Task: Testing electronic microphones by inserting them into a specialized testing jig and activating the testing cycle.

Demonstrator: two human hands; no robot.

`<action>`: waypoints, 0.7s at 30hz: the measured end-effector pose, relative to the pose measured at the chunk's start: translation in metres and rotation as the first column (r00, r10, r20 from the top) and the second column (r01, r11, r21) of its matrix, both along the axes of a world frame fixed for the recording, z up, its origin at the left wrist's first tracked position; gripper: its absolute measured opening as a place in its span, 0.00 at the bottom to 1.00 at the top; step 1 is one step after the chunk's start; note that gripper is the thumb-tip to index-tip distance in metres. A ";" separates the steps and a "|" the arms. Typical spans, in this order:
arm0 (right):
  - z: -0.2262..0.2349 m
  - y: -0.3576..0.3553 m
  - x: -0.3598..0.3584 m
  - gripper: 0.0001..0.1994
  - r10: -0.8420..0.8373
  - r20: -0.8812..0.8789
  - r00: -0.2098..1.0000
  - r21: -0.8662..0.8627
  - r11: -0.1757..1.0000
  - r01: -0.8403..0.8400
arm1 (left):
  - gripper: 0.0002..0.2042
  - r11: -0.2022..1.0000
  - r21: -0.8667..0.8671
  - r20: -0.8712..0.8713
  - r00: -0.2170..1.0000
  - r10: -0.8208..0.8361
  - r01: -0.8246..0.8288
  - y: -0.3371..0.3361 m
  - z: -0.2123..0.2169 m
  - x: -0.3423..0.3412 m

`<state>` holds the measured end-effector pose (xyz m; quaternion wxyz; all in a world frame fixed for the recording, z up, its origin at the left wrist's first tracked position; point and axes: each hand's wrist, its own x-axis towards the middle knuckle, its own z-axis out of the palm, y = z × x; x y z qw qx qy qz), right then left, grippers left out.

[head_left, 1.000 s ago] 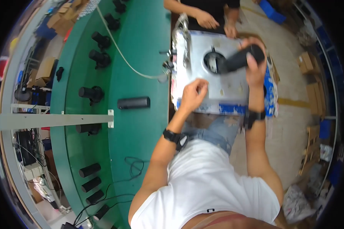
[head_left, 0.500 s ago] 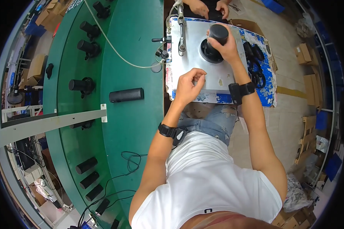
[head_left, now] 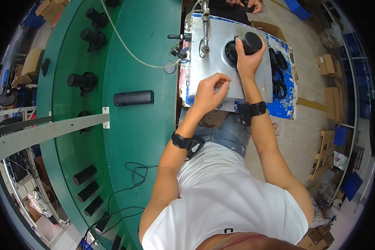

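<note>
My right hand [head_left: 250, 60] is wrapped round a black cylinder [head_left: 253, 43], tilted on the metal plate. A round black base with a ring [head_left: 230, 53] sits at the cylinder's left; whether the two are joined cannot be made out. My left hand [head_left: 213, 92] hangs over the near edge of the silver metal plate [head_left: 210, 68], fingers loosely curled and thumb near the index finger, with nothing visible in it. A metal pneumatic rod [head_left: 205, 31] rises at the plate's left side.
On the green conveyor at left lies a black perforated cylinder [head_left: 133, 98], with several black cylinders on round bases [head_left: 82, 82] beyond it. Black ring parts [head_left: 279, 83] lie right of the plate. Another person's hands [head_left: 250, 5] show at the far edge. A grey metal bar [head_left: 50, 130] crosses the conveyor.
The view has shifted slightly. My right hand has tilted the cylinder further to the right, away from the rod. The other person's hands have moved right. My left hand stays curled near the plate's edge.
</note>
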<state>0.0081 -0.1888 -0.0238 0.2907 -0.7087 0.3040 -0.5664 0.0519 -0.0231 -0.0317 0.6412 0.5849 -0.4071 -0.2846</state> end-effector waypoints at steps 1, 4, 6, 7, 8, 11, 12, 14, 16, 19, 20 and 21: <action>0.000 -0.006 -0.003 0.25 0.005 -0.004 1.000 -0.003 1.000 -0.005 | 0.05 0.999 -0.017 -0.116 0.992 -0.046 0.045 0.000 0.001 0.003; 0.001 -0.041 -0.024 0.20 0.578 0.011 0.816 0.081 0.812 -0.577 | 0.06 0.995 -0.091 0.111 0.993 -0.040 0.050 0.005 0.016 0.038; 0.005 -0.043 -0.024 0.20 0.626 0.011 0.780 0.100 0.775 -0.624 | 0.06 0.988 -0.146 0.084 0.994 0.067 -0.054 0.002 0.028 0.076; 0.006 -0.046 -0.025 0.20 0.667 0.011 0.745 0.111 0.740 -0.664 | 0.06 0.980 -0.150 0.128 0.980 0.152 -0.133 -0.006 0.034 0.095; 0.006 -0.048 -0.024 0.20 0.667 0.009 0.745 0.106 0.740 -0.664 | 0.08 0.984 -0.051 0.224 0.958 0.176 -0.169 -0.017 0.031 0.119; 0.004 -0.047 -0.022 0.22 0.676 0.033 0.736 0.084 0.732 -0.676 | 0.17 0.891 0.078 0.606 0.731 0.313 -0.447 -0.057 -0.004 0.190; 0.005 -0.047 -0.018 0.22 0.695 0.037 0.718 0.088 0.714 -0.695 | 0.19 0.840 0.078 0.740 0.596 0.312 -0.537 -0.066 -0.029 0.211; 0.003 -0.049 -0.022 0.23 0.712 0.028 0.702 0.104 0.696 -0.710 | 0.22 0.760 0.433 0.712 0.700 0.041 -0.485 -0.081 -0.042 0.223; 0.003 -0.049 -0.024 0.23 0.709 0.048 0.703 0.126 0.694 -0.709 | 0.25 0.559 0.724 0.589 0.785 -0.195 -0.405 -0.084 -0.048 0.228; 0.004 -0.052 -0.026 0.24 0.704 0.053 0.709 0.153 0.696 -0.702 | 0.25 0.572 0.751 0.520 0.830 -0.203 -0.330 -0.079 -0.057 0.229; 0.005 -0.054 -0.026 0.24 0.714 0.056 0.698 0.156 0.684 -0.713 | 0.24 0.598 0.752 0.469 0.862 -0.191 -0.277 -0.075 -0.056 0.231; 0.006 -0.054 -0.023 0.24 0.730 0.064 0.681 0.154 0.667 -0.729 | 0.24 0.622 0.748 0.422 0.889 -0.176 -0.232 -0.071 -0.059 0.237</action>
